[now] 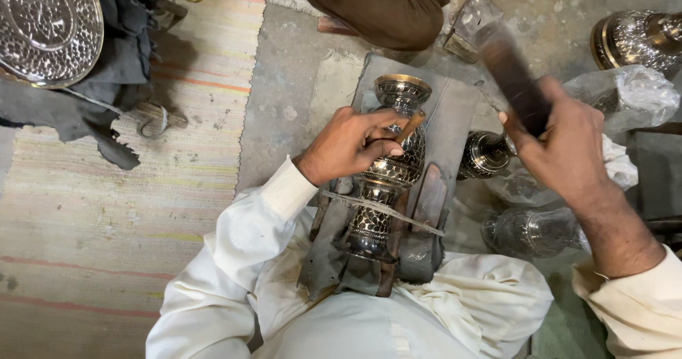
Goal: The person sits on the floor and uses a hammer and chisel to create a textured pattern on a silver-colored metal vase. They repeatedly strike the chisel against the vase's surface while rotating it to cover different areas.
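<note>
Here, strapped lengthwise on the lap board (455, 110): engraved metal vase (389, 174). Left hand (352, 146) pinching a short chisel (410, 126) against its belly. Right hand (561, 142) clenched around a raised, blurred hammer (508, 64). Likely risk: glancing blow, skidding chisel, scarred pattern or struck fingers.
</note>
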Motion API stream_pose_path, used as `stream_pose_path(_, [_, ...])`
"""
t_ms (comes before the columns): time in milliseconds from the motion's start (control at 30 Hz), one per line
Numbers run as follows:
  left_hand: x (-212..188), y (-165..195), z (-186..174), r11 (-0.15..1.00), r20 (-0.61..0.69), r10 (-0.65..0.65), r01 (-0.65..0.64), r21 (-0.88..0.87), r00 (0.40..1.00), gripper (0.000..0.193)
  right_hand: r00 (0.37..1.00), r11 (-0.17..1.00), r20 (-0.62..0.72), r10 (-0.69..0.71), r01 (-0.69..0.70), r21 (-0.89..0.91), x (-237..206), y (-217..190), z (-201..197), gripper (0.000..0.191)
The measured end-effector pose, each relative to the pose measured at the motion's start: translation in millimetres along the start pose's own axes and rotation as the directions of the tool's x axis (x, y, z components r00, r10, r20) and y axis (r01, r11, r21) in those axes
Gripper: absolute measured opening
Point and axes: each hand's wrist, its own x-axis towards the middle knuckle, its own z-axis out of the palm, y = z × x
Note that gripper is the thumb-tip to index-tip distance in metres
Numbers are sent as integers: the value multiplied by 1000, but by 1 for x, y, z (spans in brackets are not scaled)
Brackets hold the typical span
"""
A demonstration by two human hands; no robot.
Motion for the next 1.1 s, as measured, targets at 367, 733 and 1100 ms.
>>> stream_pose_path(367, [-4, 0, -1, 997, -56, 78, -79, -5, 995, 44, 999, 999, 30, 27, -26, -42, 7, -10, -7, 26])
stream_pose_path(733, [-7, -2, -4, 999, -28, 6, -7, -45, 1000, 46, 970, 935, -5, -243, 233, -268, 19, -27, -16, 34])
stream_pose_path(1100, [-12, -12, 0, 996, -96, 63, -69, -61, 993, 44, 993, 974, 54, -101, 110, -201, 25, -29, -18, 29])
